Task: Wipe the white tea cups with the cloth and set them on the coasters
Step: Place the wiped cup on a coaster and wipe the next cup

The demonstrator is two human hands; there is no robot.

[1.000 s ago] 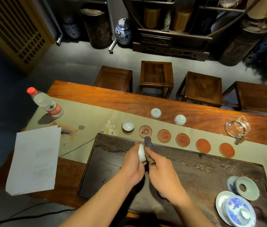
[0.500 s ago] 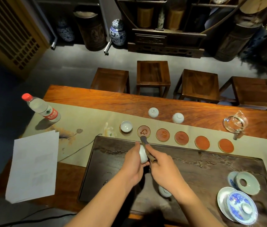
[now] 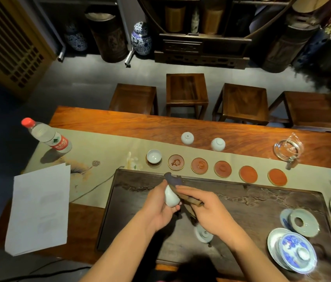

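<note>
My left hand (image 3: 157,208) grips a white tea cup (image 3: 171,197) on its side above the dark tea tray (image 3: 252,204). My right hand (image 3: 207,212) holds a dark cloth (image 3: 173,180) pressed against the cup's mouth. One white cup (image 3: 154,156) stands upright on the leftmost coaster. Several round reddish coasters (image 3: 199,165) lie bare in a row to its right. Two cups (image 3: 187,138) (image 3: 218,144) rest upside down on the table behind the row. Another small cup (image 3: 203,234) lies on the tray under my right wrist.
A water bottle (image 3: 47,136) and sheets of paper (image 3: 38,206) lie at the left. A glass pitcher (image 3: 287,148) stands at the far right. Blue-and-white lidded bowls and saucers (image 3: 294,251) crowd the tray's right end. Several wooden stools (image 3: 187,92) stand beyond the table.
Both hands stay together over the tray; the cup has turned in my left hand and the cloth has shifted around its mouth. The view has tilted slightly.
</note>
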